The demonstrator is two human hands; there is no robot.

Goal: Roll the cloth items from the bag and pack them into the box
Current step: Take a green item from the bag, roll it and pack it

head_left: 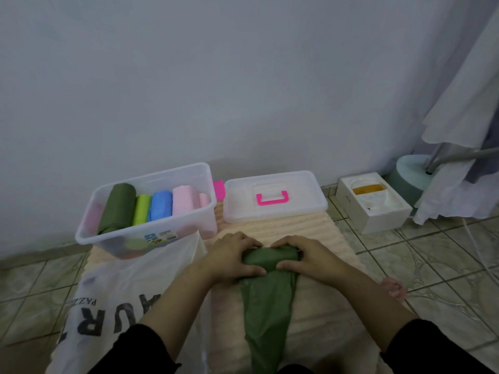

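Olive-green thin cloth strip (pixel 266 314) is laid lengthwise on the peach ribbed mat (pixel 318 230), just right of the clear plastic storage box (pixel 151 236). Its far end is already wound into a tight roll, gripped from both sides: left hand (pixel 233 259) curled over the roll's left end, right hand (pixel 302 259) curled over the right end. The unrolled tail runs back toward the person.

Fabric is judged light, limp and a bit slick; the roll would likely spring loose if released. It is best held at both roll ends, thumbs underneath, with even pressure.

Inside the box, rolled cloths (pixel 151 207) in green, lime, blue and pink are packed side by side. Right of the box sits its lid with pink handle (pixel 274 198). The white printed bag (pixel 113 300) lies in front of the box; its contents cannot be made out.
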